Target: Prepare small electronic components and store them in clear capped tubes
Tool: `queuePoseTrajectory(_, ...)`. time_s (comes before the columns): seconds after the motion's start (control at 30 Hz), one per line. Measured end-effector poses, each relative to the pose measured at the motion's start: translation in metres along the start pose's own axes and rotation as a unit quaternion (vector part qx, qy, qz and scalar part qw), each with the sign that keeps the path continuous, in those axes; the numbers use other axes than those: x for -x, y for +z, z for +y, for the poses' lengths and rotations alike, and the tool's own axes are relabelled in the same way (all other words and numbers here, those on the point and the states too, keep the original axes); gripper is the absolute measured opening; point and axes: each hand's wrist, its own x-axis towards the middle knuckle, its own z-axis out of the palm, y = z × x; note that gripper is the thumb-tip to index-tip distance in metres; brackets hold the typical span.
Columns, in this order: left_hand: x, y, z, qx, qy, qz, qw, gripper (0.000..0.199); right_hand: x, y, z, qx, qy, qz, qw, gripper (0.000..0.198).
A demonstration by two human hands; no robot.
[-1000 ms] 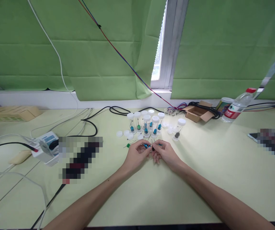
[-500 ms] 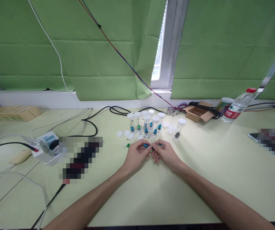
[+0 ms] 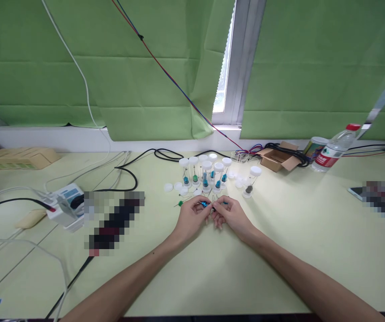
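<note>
In front of the vials, my left hand (image 3: 190, 218) and my right hand (image 3: 233, 217) meet fingertip to fingertip, just above the table. My left thumb and fingers pinch a small blue piece (image 3: 204, 204). The right fingers are closed on something small and dark at the meeting point, mostly hidden. A bit of blue also shows behind the right fingers. Left of my hands lies a small green piece with a thin wire-like stem (image 3: 180, 203). Beyond stand several clear vials with white caps (image 3: 218, 176), holding blue or green stemmed pieces. One vial (image 3: 251, 182) at the right holds a dark piece.
Loose white caps (image 3: 168, 187) lie around the vials. Behind are black cables and an open cardboard box (image 3: 276, 158). A water bottle (image 3: 335, 150) stands at the back right, a phone (image 3: 355, 193) lies nearer. Left is a white power strip (image 3: 66, 205) with cords.
The whole view has shifted very slightly. Both hands keep the same closed pose, fingertips together; nothing else has visibly moved.
</note>
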Motion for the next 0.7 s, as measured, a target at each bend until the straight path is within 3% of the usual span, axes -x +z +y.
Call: queuePoseTrajectory(0.7, -0.0008, -0.0004, 0.0073, 0.027, -0.002, -0.031, 0.999, 0.020, -0.0014, -0.0017, 0.0018, -0.007, 0.010, -0.024, 1.000, 0.042)
